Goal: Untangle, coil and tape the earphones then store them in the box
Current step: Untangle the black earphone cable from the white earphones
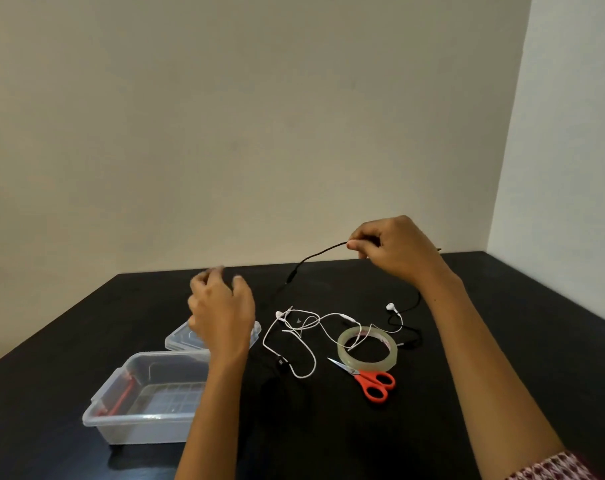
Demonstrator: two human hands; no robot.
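A black table [502,341] is seen, set into the corner of a room. A plain beige wall [259,133] is seen behind it, and a paler wall [571,133] on the right.

A clear plastic box [100,393] is set near the front left of the table, with its top open. Something long and red [121,396] is seen inside it, along its left side. The clear lid [176,337] is laid flat just behind the box and is partly hidden by the left hand [221,310].

A roll of clear tape [367,363] is laid flat in the middle. Some reddish print is seen inside the ring, but it is too small to be read. Scissors [373,382] with red handles are laid just in front of the tape, with the blades pointed to the back left.

The white earphones [304,323] are left in a loose tangle on the table, between the lid and the tape. They are spread mostly from left to right, and one strand is draped over the tape roll.

A black cable [323,250] is pinched between the fingertips of the right hand [394,251] and held up above the table. From the pinch it slopes down to the left until the table is reached.

The left hand is held above the lid with its fingers curled. It is blurred, so it cannot be told if anything is held in it.

A patterned sleeve [550,469] is seen at the bottom right.
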